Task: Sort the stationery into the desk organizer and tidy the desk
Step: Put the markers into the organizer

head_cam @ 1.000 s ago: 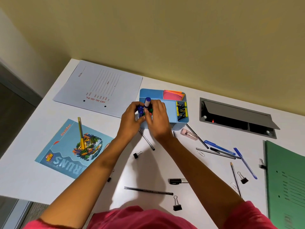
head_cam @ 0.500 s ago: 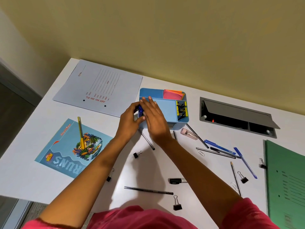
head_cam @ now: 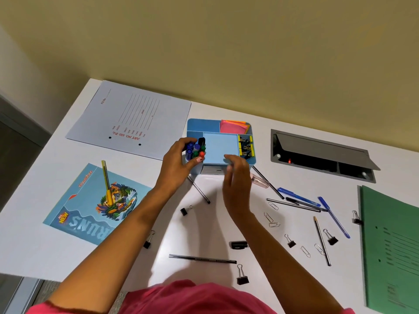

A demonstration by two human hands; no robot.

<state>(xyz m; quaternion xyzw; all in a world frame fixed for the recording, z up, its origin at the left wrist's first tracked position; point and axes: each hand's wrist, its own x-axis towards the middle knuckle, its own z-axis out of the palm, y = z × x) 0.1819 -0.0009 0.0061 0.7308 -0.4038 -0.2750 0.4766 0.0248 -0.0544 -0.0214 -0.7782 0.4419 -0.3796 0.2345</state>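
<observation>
**Kid:** Two hands are by the blue organizer (head_cam: 199,126) in the middle of the picture. What are they doing?

**Friend:** The left hand (head_cam: 178,163) is curled round the organizer's front left corner. Its fingers are on the left wall and its thumb is on the front. The right hand (head_cam: 238,180) is just in front of the organizer. Its fingers are bent a little and nothing is in it. It looks a bit blurry.

**Kid:** What is inside the organizer?

**Friend:** The left slot holds markers (head_cam: 192,148) standing up, with blue, black, green and red tops. The top right slot holds pink sticky notes (head_cam: 234,128). The right slot holds yellow and black clips (head_cam: 246,146).

**Kid:** What is lying on the desk (head_cam: 34,223)?

**Friend:** Loose pens (head_cam: 297,197) lie at the right, and one black pen (head_cam: 201,259) lies near the bottom. Black binder clips (head_cam: 242,277) and paper clips (head_cam: 272,220) are scattered about. A green folder (head_cam: 390,245) is at the right edge.

**Kid:** And on the left?

**Friend:** A white sheet (head_cam: 131,118) is at the upper left. Below it is a blue booklet (head_cam: 74,214) with a yellow cutter (head_cam: 106,177) on top.
</observation>
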